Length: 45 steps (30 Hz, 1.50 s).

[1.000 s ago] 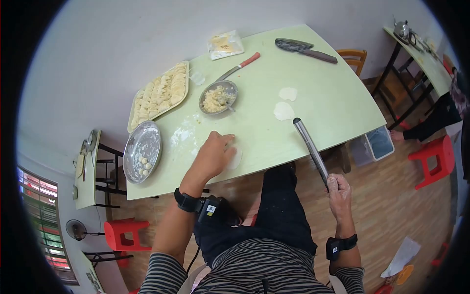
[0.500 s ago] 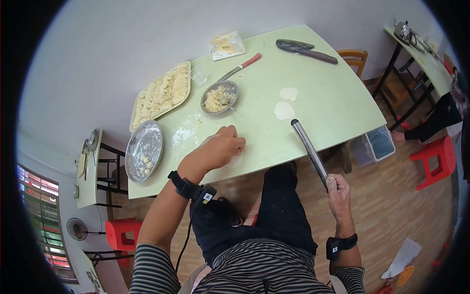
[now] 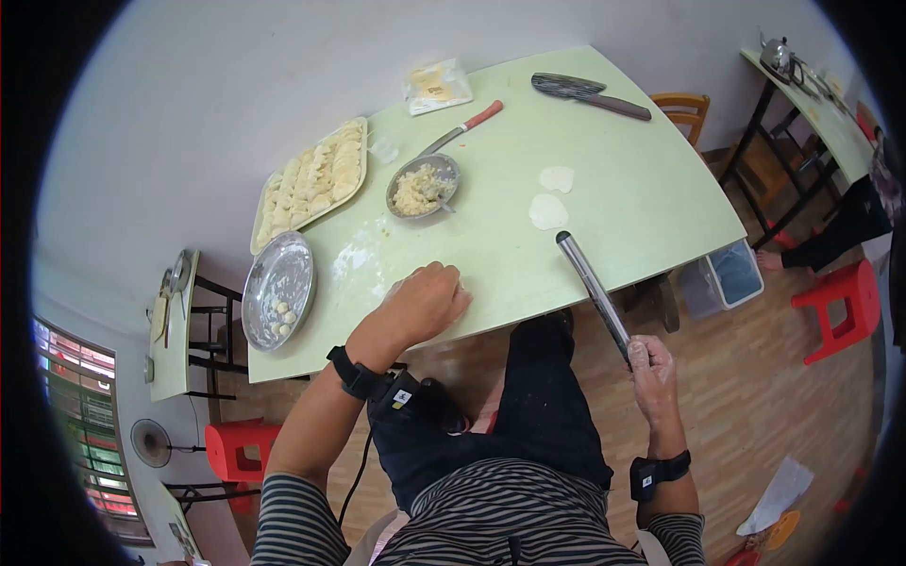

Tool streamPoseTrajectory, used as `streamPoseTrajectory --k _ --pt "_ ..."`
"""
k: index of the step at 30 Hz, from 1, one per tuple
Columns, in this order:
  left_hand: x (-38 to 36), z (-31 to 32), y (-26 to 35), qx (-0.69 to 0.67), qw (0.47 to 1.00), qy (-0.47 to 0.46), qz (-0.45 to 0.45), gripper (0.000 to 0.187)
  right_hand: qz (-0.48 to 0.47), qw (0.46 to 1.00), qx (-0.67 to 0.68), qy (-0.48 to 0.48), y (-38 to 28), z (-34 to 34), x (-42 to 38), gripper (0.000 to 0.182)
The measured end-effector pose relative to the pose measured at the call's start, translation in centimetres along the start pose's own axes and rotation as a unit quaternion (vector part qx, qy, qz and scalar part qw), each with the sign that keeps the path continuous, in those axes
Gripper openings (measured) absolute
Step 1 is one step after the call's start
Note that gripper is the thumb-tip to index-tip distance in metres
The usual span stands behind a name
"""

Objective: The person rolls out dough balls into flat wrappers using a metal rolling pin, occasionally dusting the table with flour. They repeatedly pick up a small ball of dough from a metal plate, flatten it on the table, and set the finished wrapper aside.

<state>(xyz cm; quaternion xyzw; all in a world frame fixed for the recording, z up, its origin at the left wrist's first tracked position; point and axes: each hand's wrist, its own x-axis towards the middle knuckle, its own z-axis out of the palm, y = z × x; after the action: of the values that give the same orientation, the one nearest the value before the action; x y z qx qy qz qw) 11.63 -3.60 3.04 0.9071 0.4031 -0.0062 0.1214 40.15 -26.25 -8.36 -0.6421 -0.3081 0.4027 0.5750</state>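
Observation:
My left hand [image 3: 427,304] is low at the table's near edge, its fingers curled down over a thin dough wrapper that shows only as a pale rim past the knuckles. In my right hand [image 3: 653,373] is a metal rolling pin [image 3: 595,288], gripped by its lower end. The pin slants up to the left, its dark tip close to a round dough wrapper [image 3: 547,212]. A second wrapper [image 3: 557,178] lies just beyond that one. Left of the wrappers stands a bowl of filling [image 3: 420,191] with a utensil in it. Flour dusts both the table and my right hand.
A tray [image 3: 361,179] of dumplings and a metal pan [image 3: 300,259] with several dough balls stand at the left. Farther back lie a red-handled knife [image 3: 483,116], a packet [image 3: 437,87] and a dark cleaver [image 3: 590,97]. Another person's leg [image 3: 835,245] is at the right.
My left hand has shifted slightly left and down, turning its back upward and covering more of the wrapper. The rolling pin's tip has moved a little left; my right hand barely moved.

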Motion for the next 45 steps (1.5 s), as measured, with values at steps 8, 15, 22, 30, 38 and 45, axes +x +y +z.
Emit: streamPoseTrajectory --k 8,15,22,30,38,45 --pt "0.4 -1.2 0.7 -0.108 0.989 0.0 -0.1 0.022 0.006 1.0 -0.01 -0.004 -0.2 0.2 -0.1 0.022" --pt "-0.4 -1.5 -3.8 -0.495 0.837 0.02 -0.232 0.014 0.011 1.0 0.011 -0.001 0.0 -0.1 -0.1 0.023" --pt "-0.9 -2.8 -4.9 -0.7 0.679 0.056 -0.214 0.007 0.015 1.0 0.017 -0.013 -0.2 0.0 0.0 0.023" --pt "4.2 -3.5 -0.4 -0.675 0.72 0.057 -0.154 0.014 0.022 1.0 0.01 0.009 -0.4 -0.2 -0.4 0.021" --pt "11.4 -4.8 2.3 -0.197 0.954 0.216 -0.067 0.029 -0.027 0.999 -0.04 0.02 0.5 -0.9 -0.8 0.023" --pt "5.7 -0.4 3.2 0.071 0.975 0.15 0.148 0.037 0.004 0.999 -0.024 0.038 0.2 -0.9 -1.7 0.022"
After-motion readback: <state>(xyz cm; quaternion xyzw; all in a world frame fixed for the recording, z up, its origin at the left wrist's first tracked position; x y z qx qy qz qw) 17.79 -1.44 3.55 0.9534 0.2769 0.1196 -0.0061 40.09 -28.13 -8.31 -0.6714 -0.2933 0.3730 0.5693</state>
